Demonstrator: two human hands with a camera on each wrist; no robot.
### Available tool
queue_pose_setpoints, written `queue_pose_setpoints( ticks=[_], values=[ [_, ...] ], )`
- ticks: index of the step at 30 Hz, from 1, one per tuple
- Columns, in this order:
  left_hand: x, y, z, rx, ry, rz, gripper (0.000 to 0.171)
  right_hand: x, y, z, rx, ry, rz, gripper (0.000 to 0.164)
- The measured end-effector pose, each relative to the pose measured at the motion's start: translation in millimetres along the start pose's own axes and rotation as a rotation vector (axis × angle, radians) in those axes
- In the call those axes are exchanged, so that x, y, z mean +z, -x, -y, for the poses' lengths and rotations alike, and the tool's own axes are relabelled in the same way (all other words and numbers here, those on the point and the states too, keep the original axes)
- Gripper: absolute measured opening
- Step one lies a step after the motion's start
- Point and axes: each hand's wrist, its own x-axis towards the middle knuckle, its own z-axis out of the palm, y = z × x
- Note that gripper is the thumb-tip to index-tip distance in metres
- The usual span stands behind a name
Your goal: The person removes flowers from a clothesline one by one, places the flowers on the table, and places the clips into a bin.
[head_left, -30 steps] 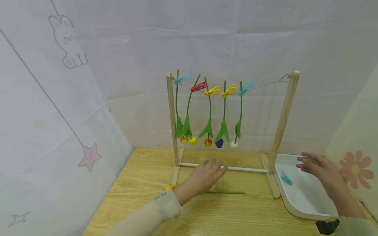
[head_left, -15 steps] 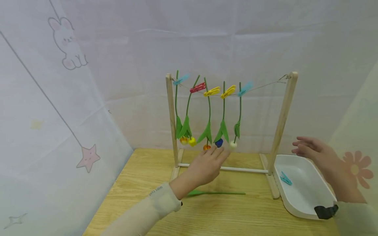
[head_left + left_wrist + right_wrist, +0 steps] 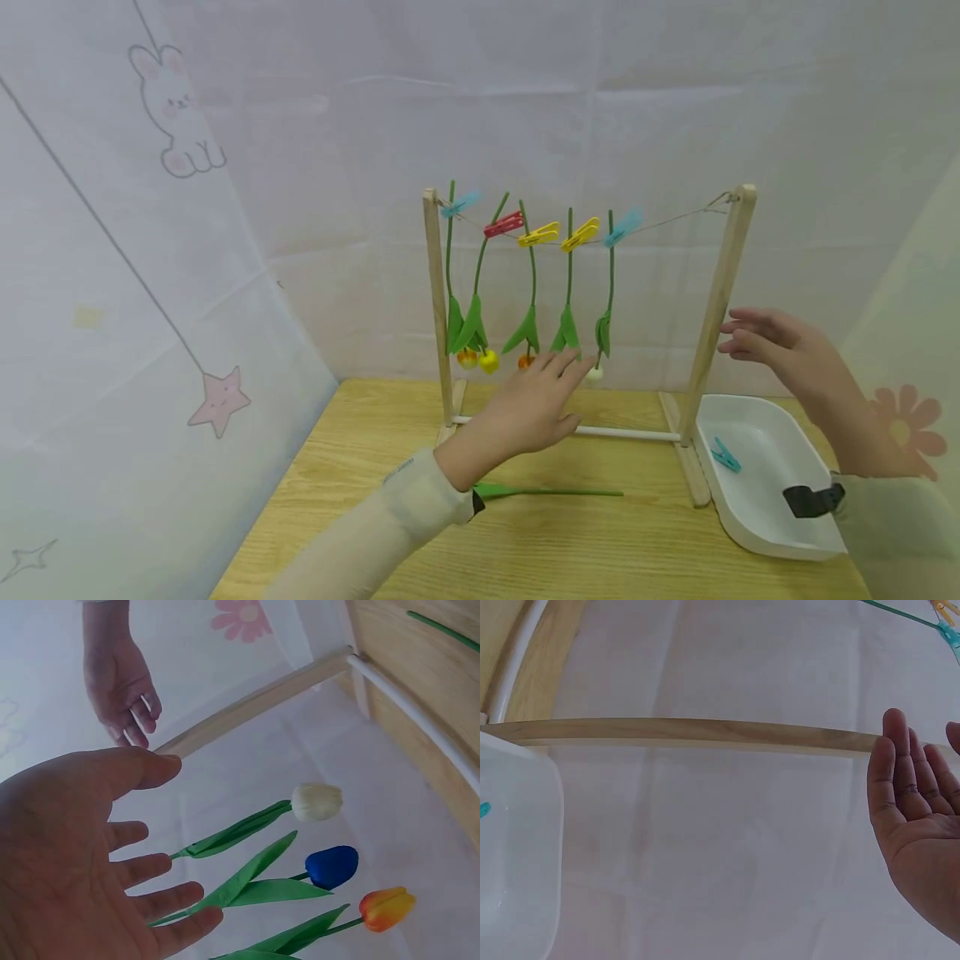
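Note:
Several artificial tulips hang head-down from a string, each stem held by a clothespin, among them a red clothespin (image 3: 504,224) and a yellow clothespin (image 3: 581,235). My left hand (image 3: 528,408) has its fingers extended and holds nothing, in front of the hanging blooms. In the head view it covers the blue tulip, which the left wrist view shows as a blue bloom (image 3: 332,867) between a white tulip (image 3: 317,802) and an orange-yellow tulip (image 3: 387,908). My right hand (image 3: 795,354), nothing in it, is raised with slightly bent fingers near the right wooden post (image 3: 722,308).
Another tulip (image 3: 570,492) lies on the wooden table (image 3: 525,550), its bloom hidden by my left forearm. Right of the frame stands a white tray (image 3: 780,533) with a blue clothespin (image 3: 725,455) in it. A white rod (image 3: 630,433) joins the frame's feet.
My left hand has risen from near the white rod to the hanging blooms, its fingers spreading. My right hand has moved up and left from above the tray to beside the post.

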Motion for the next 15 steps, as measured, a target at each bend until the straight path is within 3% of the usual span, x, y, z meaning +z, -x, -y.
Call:
queue_pose_setpoints(
  ticks=[4, 10, 15],
  values=[
    [-7.4, -9.6, 2.1, -0.037, 0.199, -0.001, 0.079, 2, -8, 14, -0.009, -0.023, 0.008, 0.046],
    [-12.0, -22.4, 10.9, -0.14, 0.518, -0.038, 0.076, 6, -19, 31, -0.075, -0.169, 0.023, 0.038],
    [-14.7, -33.0, 14.9, -0.174, 0.722, -0.111, 0.073, 11, -28, 43, -0.129, -0.233, 0.023, 0.034]
  ],
)
